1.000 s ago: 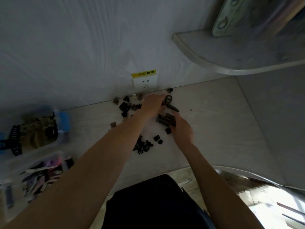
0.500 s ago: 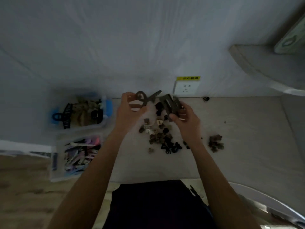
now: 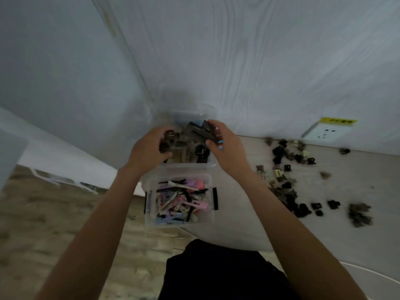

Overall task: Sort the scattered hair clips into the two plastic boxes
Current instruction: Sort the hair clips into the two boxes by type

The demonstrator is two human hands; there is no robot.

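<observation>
Both hands are over the far plastic box (image 3: 213, 165), which stands against the wall at the back of the pale surface (image 3: 249, 224). The left hand (image 3: 149, 149) has its fingers curled round a dark, rounded claw clip (image 3: 167, 141); motion blur softens the clip, so its exact shape is hard to read. The right hand (image 3: 225, 146) pinches a large dark rectangular clip (image 3: 205, 132) between thumb and fingers, holding it just above the box's contents. Two small bright marks show at the thumb side of that hand, too small to tell what they are.

The far box's walls are clear and mostly hidden by the hands; inside, a heap of dark and brownish clips (image 3: 190, 151) is visible, but single pieces cannot be told apart in the dim light. Just in front of it, touching or nearly so, stands the near plastic box (image 3: 213, 211), which holds flat clips (image 3: 181, 200) in pink, purple, white and black.

To the right, scattered hair clips (image 3: 287, 187) lie on the surface, mostly small, black or brown; the right forearm covers the left edge of the scatter. A brownish cluster (image 3: 359, 214) lies apart at the far right, blurred. A wall socket (image 3: 324, 134) with a yellow label sits above the scatter; the label's writing is unreadable. Dark clothing (image 3: 216, 273) fills the bottom edge, cut off by the frame.
</observation>
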